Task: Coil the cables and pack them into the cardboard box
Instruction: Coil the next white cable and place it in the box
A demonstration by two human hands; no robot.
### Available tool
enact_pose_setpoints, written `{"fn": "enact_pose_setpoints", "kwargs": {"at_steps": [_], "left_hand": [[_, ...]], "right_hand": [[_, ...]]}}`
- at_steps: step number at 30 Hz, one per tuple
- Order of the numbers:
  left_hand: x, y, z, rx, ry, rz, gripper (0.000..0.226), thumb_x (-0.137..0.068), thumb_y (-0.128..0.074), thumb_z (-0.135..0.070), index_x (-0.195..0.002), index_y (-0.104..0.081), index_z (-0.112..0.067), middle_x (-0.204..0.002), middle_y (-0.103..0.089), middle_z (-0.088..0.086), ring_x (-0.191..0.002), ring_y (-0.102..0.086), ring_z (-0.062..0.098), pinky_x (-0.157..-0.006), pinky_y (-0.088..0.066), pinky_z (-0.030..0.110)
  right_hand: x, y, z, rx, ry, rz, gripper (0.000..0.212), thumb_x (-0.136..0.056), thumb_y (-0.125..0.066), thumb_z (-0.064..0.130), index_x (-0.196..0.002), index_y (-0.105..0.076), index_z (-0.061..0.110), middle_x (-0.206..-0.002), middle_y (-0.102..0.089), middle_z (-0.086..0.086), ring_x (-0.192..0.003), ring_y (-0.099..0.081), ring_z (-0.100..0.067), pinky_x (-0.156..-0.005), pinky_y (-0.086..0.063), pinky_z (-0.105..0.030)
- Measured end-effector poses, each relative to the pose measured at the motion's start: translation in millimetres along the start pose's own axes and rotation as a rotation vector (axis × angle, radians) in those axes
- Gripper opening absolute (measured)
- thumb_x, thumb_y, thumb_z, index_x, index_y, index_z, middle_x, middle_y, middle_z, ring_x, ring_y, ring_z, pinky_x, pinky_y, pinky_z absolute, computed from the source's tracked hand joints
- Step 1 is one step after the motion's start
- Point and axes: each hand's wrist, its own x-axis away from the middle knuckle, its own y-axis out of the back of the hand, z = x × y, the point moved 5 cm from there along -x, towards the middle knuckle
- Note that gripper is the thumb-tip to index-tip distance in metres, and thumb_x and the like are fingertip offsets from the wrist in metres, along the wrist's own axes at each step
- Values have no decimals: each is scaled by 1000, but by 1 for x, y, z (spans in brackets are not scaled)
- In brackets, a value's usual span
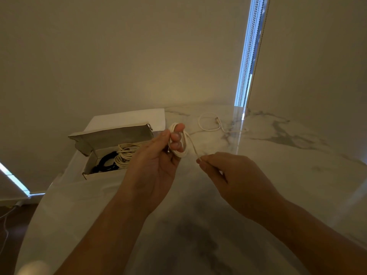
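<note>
left hand (pixel 156 155): curled round the thin cream-white charging cable (pixel 179 143), loops pinned between thumb and fingers, up over the white marbled table (pixel 278 175).
right hand (pixel 224 171): fingertips pinched shut on the free strand just below the coil.
tail: loose end (pixel 209 124) lies looped on the table, far side.
box: open brown cardboard box (pixel 111 139) on my left, one black coil (pixel 105 161) and one cream coil (pixel 125 155) inside.
tip: I'd keep slight tension, match loop size, let the strand slide so it doesn't twist.
</note>
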Motion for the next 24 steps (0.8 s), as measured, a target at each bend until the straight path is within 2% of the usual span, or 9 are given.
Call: {"fn": "enact_pose_setpoints", "kwargs": {"at_steps": [4, 7, 10, 13, 17, 20, 22, 24], "left_hand": [[0, 1, -5, 16, -59, -35, 54, -89, -55, -16, -135, -49, 10, -94, -63, 6, -82, -54, 8, -81, -51, 15], [1, 1, -5, -23, -86, -41, 49, -92, -54, -13, -134, -50, 10, -106, -62, 11, -88, -57, 11, -85, -53, 18], [0, 0, -5, -87, -140, -69, 51, -86, -58, -12, -130, -52, 13, -114, -63, 13, -89, -59, 13, -86, -55, 20], [-2, 5, -7, -159, -179, -86, 37, -90, -56, -10, -123, -60, 6, -110, -65, 12, -91, -62, 14, -95, -52, 26], [-3, 11, -10, -415, -227, -129, 27, -100, -50, -8, -122, -64, -2, -100, -68, 6, -91, -65, 11, -96, -53, 28], [-2, 10, -5, -765, -240, -87, 23, -102, -50, -16, -111, -72, -20, -98, -72, 0, -94, -67, 13, -97, -51, 36], [-2, 8, 0, -946, -228, -47, 24, -103, -50, -20, -105, -73, -26, -97, -72, 1, -95, -67, 17, -99, -52, 45], [-1, 5, 6, -1024, -189, 3, 25, -103, -49, -22, -105, -73, -23, -99, -72, 7, -97, -67, 25, -99, -51, 50]], "right_hand": [[6, -4, 16, 6, 51, 17, 37, -100, -40, 42, -114, -70, 24, -94, -71, 6, -78, -65, -14, -70, -55, -32], [9, -8, 24, 14, 63, 73, 40, -100, -38, 41, -120, -67, 24, -97, -69, 7, -79, -64, -13, -71, -54, -31], [11, -7, 31, 34, 86, 69, 41, -99, -36, 42, -119, -67, 25, -97, -69, 8, -77, -63, -12, -69, -53, -29], [16, -4, 41, 48, 132, 45, 37, -99, -38, 43, -111, -69, 26, -89, -66, 12, -67, -60, -9, -60, -50, -22], [21, 3, 53, 66, 180, -4, 29, -96, -40, 42, -97, -65, 27, -80, -58, 13, -59, -53, -9, -52, -47, -23], [19, 15, 52, 68, 190, -75, 23, -94, -43, 41, -89, -61, 28, -76, -53, 15, -57, -51, -7, -51, -45, -19], [17, 22, 48, 94, 173, -117, 23, -94, -42, 42, -89, -61, 29, -77, -50, 17, -58, -47, -4, -53, -36, -10], [15, 27, 42, 116, 151, -167, 23, -95, -43, 41, -89, -61, 27, -76, -45, 18, -58, -43, -2, -56, -28, -7]]}}
